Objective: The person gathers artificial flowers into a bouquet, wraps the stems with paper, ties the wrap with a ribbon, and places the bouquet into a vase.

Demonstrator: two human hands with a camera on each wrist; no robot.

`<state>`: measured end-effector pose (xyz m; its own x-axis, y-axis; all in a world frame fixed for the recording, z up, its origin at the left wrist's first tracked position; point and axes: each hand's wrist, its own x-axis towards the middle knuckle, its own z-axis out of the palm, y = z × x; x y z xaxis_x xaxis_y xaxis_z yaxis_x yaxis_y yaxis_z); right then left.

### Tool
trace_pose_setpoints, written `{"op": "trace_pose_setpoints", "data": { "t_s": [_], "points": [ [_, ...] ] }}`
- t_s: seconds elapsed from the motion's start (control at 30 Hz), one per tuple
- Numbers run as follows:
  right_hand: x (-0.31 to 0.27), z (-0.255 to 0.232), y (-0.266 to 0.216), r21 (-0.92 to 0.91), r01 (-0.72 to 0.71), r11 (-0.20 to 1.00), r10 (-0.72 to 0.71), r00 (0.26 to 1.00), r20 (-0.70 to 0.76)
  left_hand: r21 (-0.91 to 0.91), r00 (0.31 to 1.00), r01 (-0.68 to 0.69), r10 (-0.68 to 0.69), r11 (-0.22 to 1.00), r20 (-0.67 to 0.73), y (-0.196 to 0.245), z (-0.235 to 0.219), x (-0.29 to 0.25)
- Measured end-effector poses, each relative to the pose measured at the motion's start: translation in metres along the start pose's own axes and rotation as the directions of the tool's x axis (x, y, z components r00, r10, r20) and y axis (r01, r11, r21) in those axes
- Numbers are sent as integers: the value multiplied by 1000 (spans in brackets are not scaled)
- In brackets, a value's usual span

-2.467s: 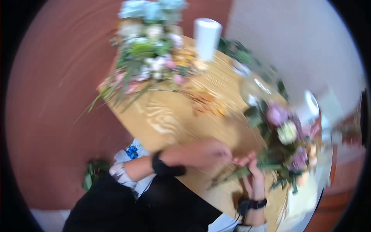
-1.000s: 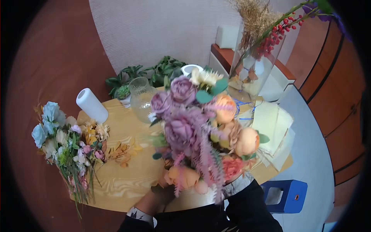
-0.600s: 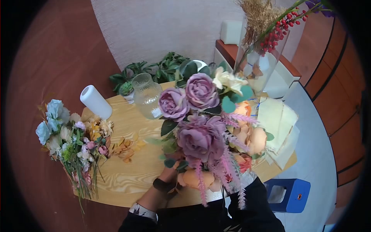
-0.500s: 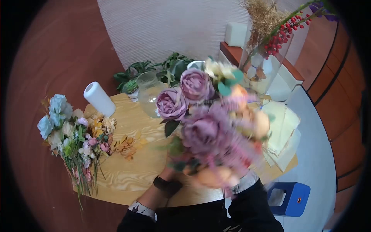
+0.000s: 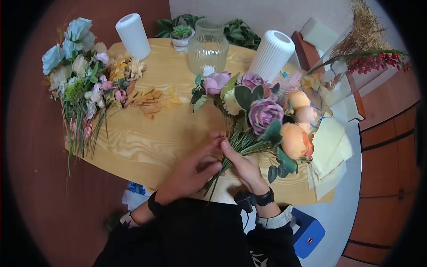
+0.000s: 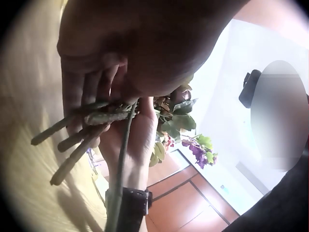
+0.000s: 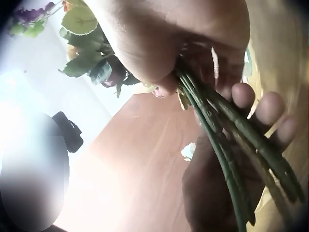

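My right hand [image 5: 247,168] grips the bunched green stems [image 7: 217,116] of a bouquet, thumb across them. Its purple roses [image 5: 266,115], peach blooms [image 5: 294,139] and green leaves [image 5: 287,160] spread beyond the hand toward the right. Beside the stems, my left hand [image 5: 189,173] lies with fingers extended. Its fingertips are close to the right thumb. Cut stem ends [image 6: 55,179] stick out past both hands in the left wrist view.
Loose artificial flowers [image 5: 84,84] lie at the table's left, with orange leaves [image 5: 149,101] alongside. White ribbed vases [image 5: 133,36], a glass vase [image 5: 208,49] and a potted succulent [image 5: 181,35] stand behind. Pale paper sheets [image 5: 331,147] lie at right, a blue stool [image 5: 309,236] below.
The bouquet has tipped from facing the head camera to lying sideways, heads to the right and stems in view. Both hands now show at the stems, and the head view has shifted.
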<state>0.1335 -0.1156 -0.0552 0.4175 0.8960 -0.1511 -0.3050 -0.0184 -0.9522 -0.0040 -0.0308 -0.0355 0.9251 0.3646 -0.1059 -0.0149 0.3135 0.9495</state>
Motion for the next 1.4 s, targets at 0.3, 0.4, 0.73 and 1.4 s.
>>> {"op": "trace_pose_setpoints", "data": {
  "t_s": [0.3, 0.4, 0.73, 1.4],
  "points": [
    [-31, 7, 18, 173, -128, 977, 129, 992, 3, 67, 998, 50, -47, 997, -47, -27, 3, -14],
    [-39, 3, 15, 184, -172, 968, 163, 985, 61, 84, 979, -59, 74, 995, -192, -22, 4, -17],
    [-62, -20, 19, 497, -87, 864, 146, 986, -82, 56, 832, 12, 21, 998, -555, -5, -42, -10],
    [-60, 1, 27, 469, 192, 862, 67, 874, -481, -97, 847, -124, 54, 988, -529, -23, -89, -24]
  ]
}}
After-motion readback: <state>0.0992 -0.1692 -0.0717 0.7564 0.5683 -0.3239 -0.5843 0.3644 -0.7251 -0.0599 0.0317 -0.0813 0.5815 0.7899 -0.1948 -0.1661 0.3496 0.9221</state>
